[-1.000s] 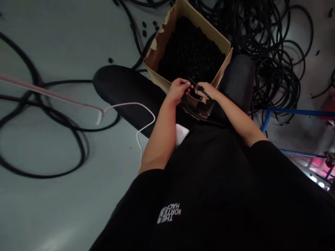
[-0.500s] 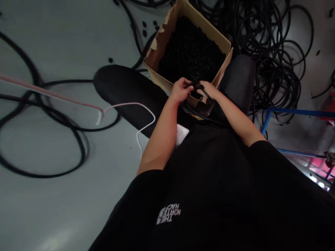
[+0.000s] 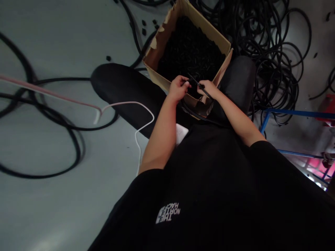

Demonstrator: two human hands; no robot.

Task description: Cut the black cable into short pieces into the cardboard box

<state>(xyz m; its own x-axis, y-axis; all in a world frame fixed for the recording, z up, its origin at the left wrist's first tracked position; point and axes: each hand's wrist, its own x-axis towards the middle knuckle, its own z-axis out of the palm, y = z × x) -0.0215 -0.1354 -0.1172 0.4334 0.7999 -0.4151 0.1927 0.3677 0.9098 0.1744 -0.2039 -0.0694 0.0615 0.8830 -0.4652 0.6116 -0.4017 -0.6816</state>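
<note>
My left hand (image 3: pixel 179 88) is closed in a pinch on the end of a black hose (image 3: pixel 193 113). From there the hose curves down past the near edge of the box and runs right, across my lap. Facing it, my right hand (image 3: pixel 208 89) grips a dark tool that looks like scissors (image 3: pixel 195 80), its narrow blade pointing up and left toward the left fingertips. Both hands are over the near corner of an open cardboard box (image 3: pixel 154 75), which holds a heap of short black pieces (image 3: pixel 192 48). Dark surroundings hide the exact contact between blade and hose.
A tangled pile of black hose (image 3: pixel 277 66) lies at the right, and more loops (image 3: pixel 75 150) lie on the left floor. Several small black bits (image 3: pixel 108 58) are scattered about. A white cord (image 3: pixel 136 136) crosses my left side. A blue frame (image 3: pixel 300 112) stands at right.
My hands have moved slightly apart, and the tool's thin blade now shows between them. The box stays in place, and the view has shifted slightly.
</note>
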